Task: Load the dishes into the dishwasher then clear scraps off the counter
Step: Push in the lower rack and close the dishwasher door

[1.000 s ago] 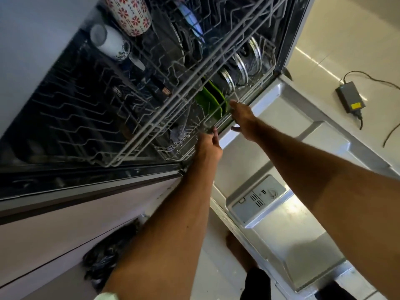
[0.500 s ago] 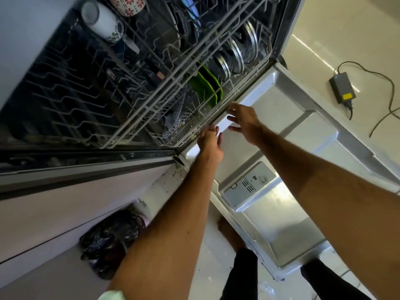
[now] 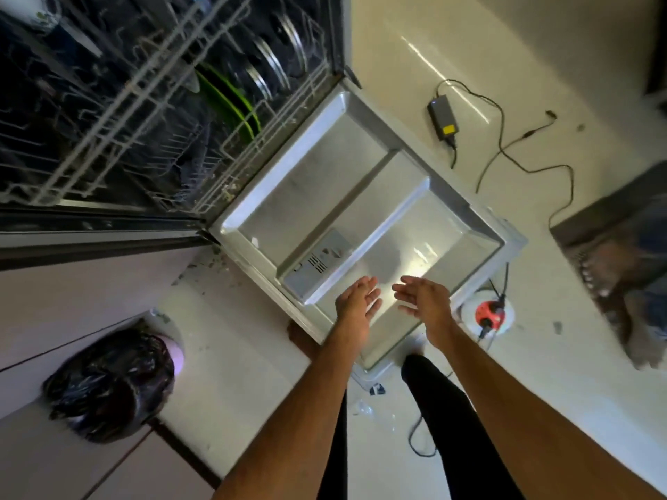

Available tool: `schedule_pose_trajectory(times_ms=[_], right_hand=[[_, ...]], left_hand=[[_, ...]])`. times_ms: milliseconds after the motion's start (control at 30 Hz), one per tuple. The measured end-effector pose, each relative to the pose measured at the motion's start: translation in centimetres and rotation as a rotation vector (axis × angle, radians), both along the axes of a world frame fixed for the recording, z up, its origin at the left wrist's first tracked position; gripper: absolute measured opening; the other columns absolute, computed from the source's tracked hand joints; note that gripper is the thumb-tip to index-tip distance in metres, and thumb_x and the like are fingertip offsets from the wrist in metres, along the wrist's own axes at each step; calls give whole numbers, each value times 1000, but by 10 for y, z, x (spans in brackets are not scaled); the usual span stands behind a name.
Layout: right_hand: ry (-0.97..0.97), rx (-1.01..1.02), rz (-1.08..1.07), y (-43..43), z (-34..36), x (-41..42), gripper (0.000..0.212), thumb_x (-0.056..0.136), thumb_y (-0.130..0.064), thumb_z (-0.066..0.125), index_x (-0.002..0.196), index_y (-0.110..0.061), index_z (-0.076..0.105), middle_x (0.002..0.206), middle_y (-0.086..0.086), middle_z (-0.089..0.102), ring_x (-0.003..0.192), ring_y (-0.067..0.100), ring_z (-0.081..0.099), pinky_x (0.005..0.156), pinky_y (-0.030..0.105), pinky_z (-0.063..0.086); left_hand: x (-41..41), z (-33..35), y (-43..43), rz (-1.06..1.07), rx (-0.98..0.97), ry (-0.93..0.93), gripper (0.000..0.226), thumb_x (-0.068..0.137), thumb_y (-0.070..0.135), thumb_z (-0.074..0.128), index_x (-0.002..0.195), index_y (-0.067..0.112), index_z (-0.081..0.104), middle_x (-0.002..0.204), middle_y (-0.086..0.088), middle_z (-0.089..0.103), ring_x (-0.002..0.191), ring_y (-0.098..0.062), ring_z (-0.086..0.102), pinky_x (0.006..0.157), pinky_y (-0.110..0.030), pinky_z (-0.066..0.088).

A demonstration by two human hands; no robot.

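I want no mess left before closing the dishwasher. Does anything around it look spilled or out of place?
Small scraps sit at the front edge of the dishwasher by the hinge, and more specks lie scattered on the floor beside the open door. A power adapter and loose cable lie beyond it.

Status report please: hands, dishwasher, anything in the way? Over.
Both empty: left hand, right hand open above lowered grey steel dishwasher door. Inside, grey wire lower rack with green plates. On floor beside door, black power adapter.
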State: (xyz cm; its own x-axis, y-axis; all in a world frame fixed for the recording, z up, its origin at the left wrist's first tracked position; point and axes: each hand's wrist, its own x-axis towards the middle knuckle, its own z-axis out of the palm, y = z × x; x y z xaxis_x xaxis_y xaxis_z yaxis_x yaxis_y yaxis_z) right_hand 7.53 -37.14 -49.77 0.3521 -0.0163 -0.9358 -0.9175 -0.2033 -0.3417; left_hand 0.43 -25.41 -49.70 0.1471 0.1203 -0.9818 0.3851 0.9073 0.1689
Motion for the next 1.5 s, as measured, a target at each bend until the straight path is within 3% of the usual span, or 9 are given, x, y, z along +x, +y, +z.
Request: schedule_pose_trajectory(times_ms=[233,500,633,700,800,1000,1133,1300,1500], right_hand=[[25,-64,-12,-69,7,-14,26,98,-2,50,115,0,70,102,18,77,83,23,71,64,29,56],[61,-233,-172,-135,-43,-31,15,90,0,60,96,1,74,85,13,70,69,17,65,74,32,59],[88,-260,-197,-158,-100,-33,23,102,-30,57,82,-19,60,82,3,58,71,14,56,74,32,50],[112,-228,-252,-163,-133,-35,33,102,-51,48,93,-20,56,84,0,53,74,14,51,72,30,44],[130,-88,-339,-165,-179,-38,59,104,-59,32,127,-11,57,108,7,61,101,23,58,97,37,46],[118,1,-426,-166,-233,-32,87,84,-71,37,136,-5,58,125,22,66,108,29,58,100,44,48],[161,37,-433,-162,-184,-26,78,99,-70,27,144,-12,52,137,16,61,123,32,56,110,49,44],[146,20,-404,-153,-98,-31,80,95,-75,32,147,-17,49,140,11,59,120,28,59,79,40,51],[106,5,-339,-132,26,-27,67,100,-63,44,136,-8,59,106,8,71,95,21,67,81,35,51]], left_hand=[[-2,23,-68,-144,-30,24,25,102,14,57,126,6,61,119,-9,71,113,-25,65,108,-41,48],[-3,-6,-119,-219,-12,127,24,101,9,53,119,-1,65,118,-14,71,105,-26,69,88,-31,57],[-10,-54,-149,-294,-56,197,13,99,9,60,101,-2,68,103,-16,73,96,-27,71,86,-32,60],[-13,-81,-163,-322,-57,225,12,97,8,61,91,-1,67,91,-15,71,87,-26,69,78,-30,58],[-21,-113,-176,-364,-88,253,18,99,9,54,85,3,64,93,-14,70,90,-25,65,73,-25,54],[-34,-138,-173,-411,-135,246,38,107,19,40,131,-3,60,130,-16,66,120,-28,64,101,-33,50],[-43,-111,-171,-395,-154,272,44,108,27,38,129,-3,61,129,-17,66,111,-27,65,100,-35,50],[-62,-47,-176,-83,-243,316,74,108,52,20,142,-9,46,138,-27,55,127,-37,55,110,-41,42],[-67,65,-187,386,-211,229,102,88,77,45,151,-1,29,134,-26,50,126,-40,55,113,-46,42]])
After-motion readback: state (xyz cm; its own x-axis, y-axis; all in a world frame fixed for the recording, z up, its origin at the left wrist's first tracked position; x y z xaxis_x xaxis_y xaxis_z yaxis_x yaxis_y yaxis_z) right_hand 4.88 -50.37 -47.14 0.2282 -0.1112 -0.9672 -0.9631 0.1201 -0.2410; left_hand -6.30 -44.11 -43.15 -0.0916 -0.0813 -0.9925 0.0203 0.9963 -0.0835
